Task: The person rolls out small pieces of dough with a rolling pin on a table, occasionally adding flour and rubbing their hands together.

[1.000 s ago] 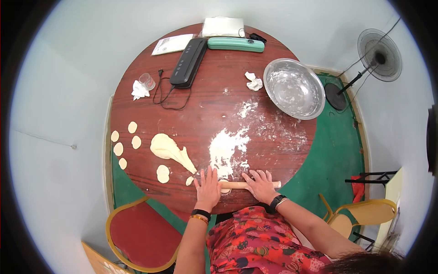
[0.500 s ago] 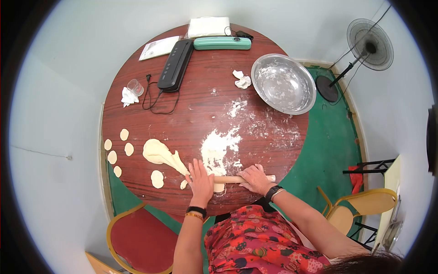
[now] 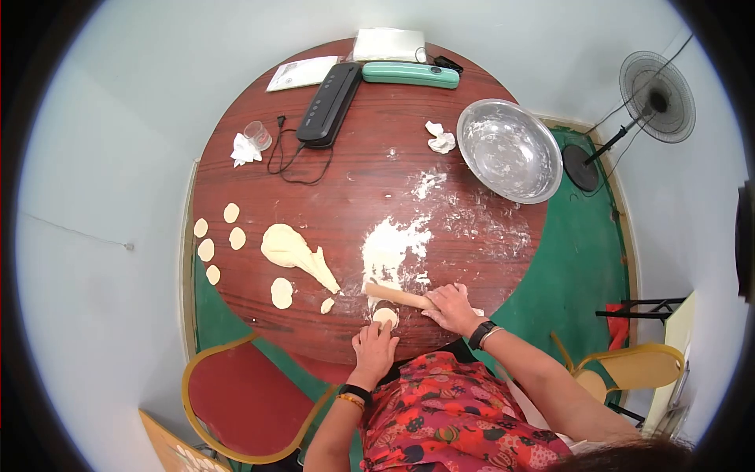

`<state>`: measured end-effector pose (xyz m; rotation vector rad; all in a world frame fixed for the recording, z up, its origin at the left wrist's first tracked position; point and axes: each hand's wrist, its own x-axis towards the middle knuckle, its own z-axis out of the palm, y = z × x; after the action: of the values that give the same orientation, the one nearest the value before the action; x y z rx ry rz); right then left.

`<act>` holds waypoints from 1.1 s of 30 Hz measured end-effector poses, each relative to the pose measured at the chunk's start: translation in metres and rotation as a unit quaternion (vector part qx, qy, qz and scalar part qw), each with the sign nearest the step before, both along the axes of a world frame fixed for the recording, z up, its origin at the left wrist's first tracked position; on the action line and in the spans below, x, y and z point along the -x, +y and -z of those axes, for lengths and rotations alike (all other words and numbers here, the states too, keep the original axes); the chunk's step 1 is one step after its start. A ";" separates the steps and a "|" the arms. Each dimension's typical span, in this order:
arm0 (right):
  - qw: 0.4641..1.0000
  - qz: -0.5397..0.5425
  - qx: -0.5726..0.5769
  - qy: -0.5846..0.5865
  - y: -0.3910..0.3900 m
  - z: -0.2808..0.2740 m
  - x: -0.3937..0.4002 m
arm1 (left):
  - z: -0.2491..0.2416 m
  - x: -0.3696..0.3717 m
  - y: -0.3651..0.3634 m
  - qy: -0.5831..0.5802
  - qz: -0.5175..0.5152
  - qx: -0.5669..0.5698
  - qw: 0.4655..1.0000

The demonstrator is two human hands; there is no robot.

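My right hand [image 3: 452,308] is wrapped round the right part of a wooden rolling pin [image 3: 399,296], whose left end points over the flour. Just below the pin lies a small flattened dough round [image 3: 385,316]. My left hand [image 3: 374,350] has its fingertips on the near edge of that round, gripping it. To the left are a small dough piece [image 3: 327,305] and a large dough lump [image 3: 289,250] with a long tail. A bigger dough round [image 3: 281,293] lies beside the lump, and several thin ones [image 3: 231,213] are near the table's left edge.
White flour [image 3: 393,245] is spread over the middle of the round table [image 3: 330,212]. A metal bowl [image 3: 510,151] stands at the back right. Further back are a black sealer-like device [image 3: 330,106] with its cord, a green device [image 3: 410,75], a glass [image 3: 257,135] and crumpled tissue [image 3: 440,139].
My left hand has left the rolling pin and moved down to the dough round's near edge. The pin has tilted, uncovering the round. The whole view has shifted slightly.
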<state>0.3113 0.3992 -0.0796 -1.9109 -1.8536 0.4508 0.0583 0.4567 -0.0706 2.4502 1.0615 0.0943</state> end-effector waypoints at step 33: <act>0.999 -0.002 0.018 -0.046 0.004 -0.008 0.001 | -0.007 -0.054 0.098 0.061 -0.030 -0.018 0.998</act>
<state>0.3105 0.4030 -0.0719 -1.9828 -1.9195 0.4058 0.1118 0.5550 -0.0639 2.4828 1.1968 -0.0175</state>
